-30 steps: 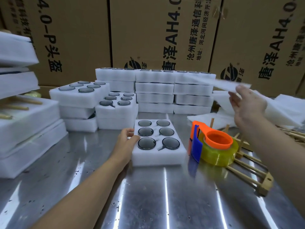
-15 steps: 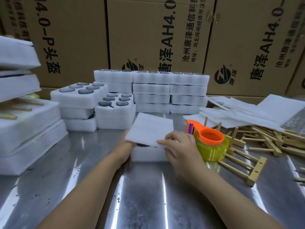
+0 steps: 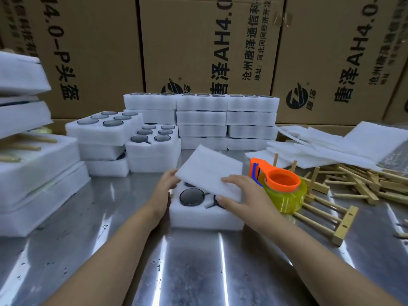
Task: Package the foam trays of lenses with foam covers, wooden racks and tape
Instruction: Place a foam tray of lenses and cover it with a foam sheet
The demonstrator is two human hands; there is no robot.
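Left hand (image 3: 167, 184) holds the left corner of the foam cover (image 3: 209, 171). The cover lies tilted over the foam tray (image 3: 198, 215) directly beneath the fingers, with one lens (image 3: 191, 196) exposed at the near side. Right hand (image 3: 245, 195) pinches the cover's near edge, thumb underneath. Judged: cover not yet seated. Tape dispenser (image 3: 282, 191) and wooden rack (image 3: 326, 219), right of the fingers, unused. Cartons (image 3: 198, 40) behind read "AH4.0" and "唐泽".

Far lenses: gone under the foam cover (image 3: 209, 171), just beyond the right hand (image 3: 245, 195) fingers.
Left hand (image 3: 168, 184): fingertips out of sight beneath that cover's edge.
Carton print (image 3: 223, 51): chopped by the top edge.
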